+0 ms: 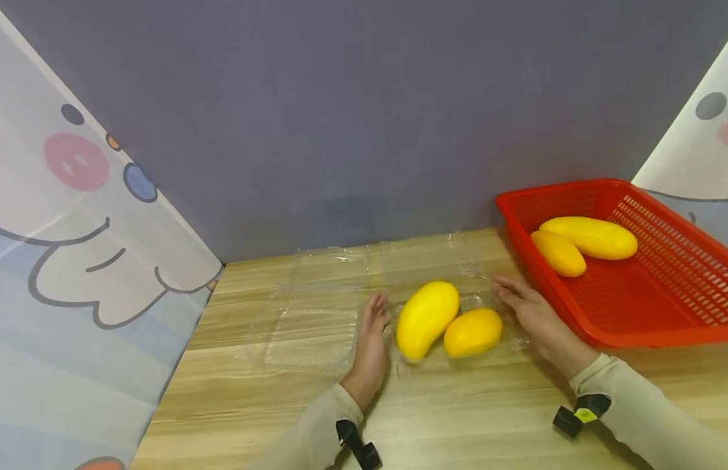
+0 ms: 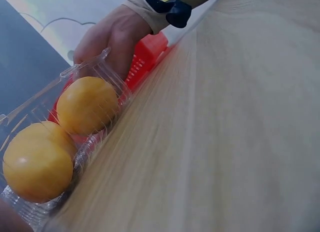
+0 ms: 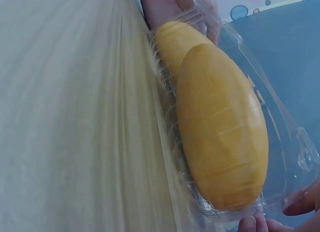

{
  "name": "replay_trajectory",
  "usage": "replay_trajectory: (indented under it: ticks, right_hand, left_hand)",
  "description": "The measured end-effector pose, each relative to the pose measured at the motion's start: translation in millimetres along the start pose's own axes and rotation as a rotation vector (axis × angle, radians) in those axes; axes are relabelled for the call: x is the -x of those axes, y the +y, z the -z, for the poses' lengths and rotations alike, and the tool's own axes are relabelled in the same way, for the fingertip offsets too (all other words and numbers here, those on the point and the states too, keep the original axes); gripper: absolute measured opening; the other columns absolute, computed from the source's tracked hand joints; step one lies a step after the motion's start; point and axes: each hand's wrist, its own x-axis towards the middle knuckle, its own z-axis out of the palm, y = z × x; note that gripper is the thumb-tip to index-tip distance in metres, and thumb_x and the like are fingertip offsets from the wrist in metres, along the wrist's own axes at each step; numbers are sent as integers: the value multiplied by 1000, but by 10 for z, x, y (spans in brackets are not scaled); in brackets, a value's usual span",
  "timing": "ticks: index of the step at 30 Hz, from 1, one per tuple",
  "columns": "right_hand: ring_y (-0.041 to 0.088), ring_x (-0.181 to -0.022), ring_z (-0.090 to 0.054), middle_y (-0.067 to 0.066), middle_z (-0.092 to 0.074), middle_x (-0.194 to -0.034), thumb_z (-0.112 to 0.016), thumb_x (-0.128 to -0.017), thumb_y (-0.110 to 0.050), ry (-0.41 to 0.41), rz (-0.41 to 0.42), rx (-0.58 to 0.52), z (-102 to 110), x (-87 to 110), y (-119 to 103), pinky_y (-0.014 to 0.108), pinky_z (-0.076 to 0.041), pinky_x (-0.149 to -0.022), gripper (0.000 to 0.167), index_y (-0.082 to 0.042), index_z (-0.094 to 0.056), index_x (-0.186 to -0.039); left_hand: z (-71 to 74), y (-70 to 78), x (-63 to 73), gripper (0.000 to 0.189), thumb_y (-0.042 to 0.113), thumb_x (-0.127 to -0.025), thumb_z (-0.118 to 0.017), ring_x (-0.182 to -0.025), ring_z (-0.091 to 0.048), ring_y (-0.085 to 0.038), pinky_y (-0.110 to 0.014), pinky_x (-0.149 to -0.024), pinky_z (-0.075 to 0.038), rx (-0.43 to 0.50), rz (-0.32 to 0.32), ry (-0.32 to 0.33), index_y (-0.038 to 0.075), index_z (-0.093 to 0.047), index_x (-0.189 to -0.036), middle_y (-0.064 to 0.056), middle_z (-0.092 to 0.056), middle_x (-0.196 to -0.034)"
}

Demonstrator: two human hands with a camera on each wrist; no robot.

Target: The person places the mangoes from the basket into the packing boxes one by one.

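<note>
Two yellow mangoes lie in a clear plastic clamshell box on the table: a larger curved mango [image 1: 427, 320] on the left and a smaller mango [image 1: 473, 333] on the right. The box's lid [image 1: 425, 256] leans back, raised, behind them. At the box's left side is my left hand [image 1: 371, 349], its fingers extended forward along the wall. My right hand [image 1: 531, 316] touches the opposite side with fairly straight fingers. From the right wrist, the right thumb [image 3: 302, 199] shows near the box's rim. The left wrist view shows the ribbed box wall close by.
To the left sits another clear clamshell box [image 1: 311, 336], lid up. A red plastic basket [image 1: 646, 307] stands close to my right forearm, with a long mango [image 1: 595, 238] and a smaller one [image 1: 559, 253] inside. A grey wall [image 1: 340, 130] rises behind the wooden table [image 1: 222, 398].
</note>
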Motion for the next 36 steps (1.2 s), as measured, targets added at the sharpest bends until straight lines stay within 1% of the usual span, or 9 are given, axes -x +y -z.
replay_trajectory:
  ticks: [4,8,12,15,19,23,27,30,36]
  right_hand:
    - [-7,-93,-53,4,-59,-128,-35,-108,-20,28,-1,-42,11,1,21,16,-48,-78,50,1,-29,-153]
    - [-1,-88,-52,-22,-56,-103,-43,-104,-16,48,-23,-115,-4,-9,6,18,-47,-76,43,-2,-42,-144]
    - [1,-89,-50,-21,-56,-99,-44,-100,-10,34,-32,-219,-20,-13,0,19,-43,-73,24,-11,-52,-122]
    - [1,-92,-52,-20,-57,-102,-39,-96,-2,-7,-27,-249,-11,-13,14,19,-41,-70,32,-4,-48,-127]
    - [0,-95,-57,-25,-59,-106,-39,-93,0,-50,-17,-249,17,-8,52,19,-40,-73,51,8,-32,-144]
    - [-1,-84,-60,-22,-65,-95,-44,-100,-10,-70,-30,-323,30,-5,72,19,-41,-72,44,2,-38,-142]
    - [0,-75,-60,-14,-67,-87,-49,-102,-18,-79,-45,-354,23,-10,75,17,-43,-65,44,2,-39,-141]
    - [1,-75,-60,-14,-68,-90,-50,-103,-19,-78,-40,-355,15,-8,83,17,-44,-66,46,2,-38,-142]
    - [-1,-94,-63,-26,-67,-105,-42,-105,-23,-112,-12,-270,29,-3,132,20,-47,-81,55,3,-27,-151]
  left_hand:
    - [-4,-2,0,57,17,-101,-43,-150,-29,-29,-58,-123,-13,-6,-3,-7,16,-30,-155,-5,-40,-157]
    - [2,20,16,59,10,-96,-43,-149,-30,-29,-62,-121,-7,27,4,2,15,-33,-154,-5,-43,-154]
    - [-6,48,32,61,7,-92,-43,-145,-34,-32,-60,-120,-8,64,5,17,9,-35,-152,-13,-46,-150]
    - [-13,58,39,59,8,-91,-45,-136,-42,-30,-52,-117,-16,65,11,35,6,-38,-150,-14,-52,-138]
    - [-18,52,28,55,8,-92,-47,-116,-51,-17,-39,-108,-25,65,24,59,3,-43,-146,1,-59,-110]
    - [-14,38,18,51,8,-94,-46,-103,-54,-12,-33,-101,-32,40,18,66,0,-45,-144,7,-57,-97]
    - [-7,33,33,48,13,-97,-44,-107,-56,-16,-35,-102,-33,-9,34,65,4,-47,-144,4,-55,-102]
    - [-4,31,40,47,14,-98,-43,-117,-57,-24,-37,-104,-33,-20,44,69,7,-47,-145,0,-56,-109]
    - [-2,36,28,49,16,-98,-46,-128,-54,-29,-47,-112,-30,-20,47,54,9,-45,-147,-10,-55,-124]
